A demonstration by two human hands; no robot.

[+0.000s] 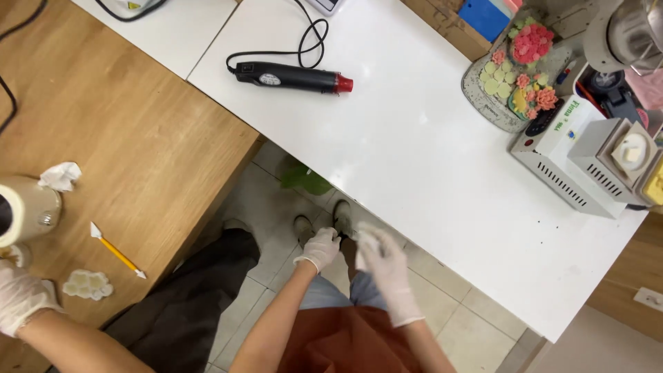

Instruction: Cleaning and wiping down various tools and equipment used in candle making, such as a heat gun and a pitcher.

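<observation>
Seen from above, a person in white gloves stands at the edge of a white tabletop (428, 159); the left hand (319, 249) and the right hand (387, 269) meet just off that edge, over the tiled floor (456, 318); the left fingers look curled and pinching near the right glove (390, 276), perhaps at its fingertip, while the right hand is blurred and its fingers look loosely spread with nothing in them; I cannot tell whether either grip closes on anything but glove. A risk, as a judgement: a thin glove tugged at the tip could tear or snap back; anything let go here would fall to the floor, since the hands are beyond the tabletop. A black heat gun (290, 77) with a red nozzle lies well apart on the white top, its cord looped behind it; if it is hot, a trailing sleeve or the cord could catch it. At the far right stand a white box-shaped machine (559, 159) and a grey tray (487, 103) of pink and green flower shapes. To the left a wooden tabletop (138, 138) carries a yellow pencil-like tool (117, 252), a crumpled tissue (61, 176), a pale flower piece (88, 284) and a cream cylinder (24, 207); another person's gloved hand (21, 297) rests at its lower corner.
</observation>
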